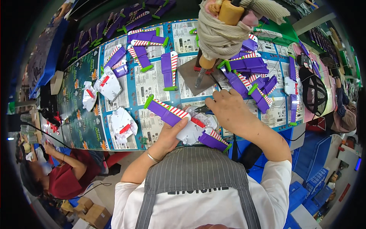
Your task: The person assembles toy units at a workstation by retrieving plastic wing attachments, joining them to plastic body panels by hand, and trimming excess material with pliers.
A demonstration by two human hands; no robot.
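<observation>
My left hand [170,134] grips a white plastic toy wing pack [189,131] at the table's near edge. A red strip crosses the middle of its white body. One purple wing [164,113] with a red-and-white striped edge and green tip extends up and left. A second purple wing [213,141] sits at its lower right. Above the white body, my right hand [227,108] is closed with bent fingers beside dark-handled pliers [203,109]. The fingers partly hide the handles. Just beyond hangs a soldering iron [205,70], tip down, its handle wrapped in cloth.
Loose purple wings [167,70] lie across the far side, with a heap of wings [249,66] at right. White bodies [124,125] rest at left. A black mesh fan [315,91] stands at right. A co-worker in a red shirt [70,177] sits at lower left.
</observation>
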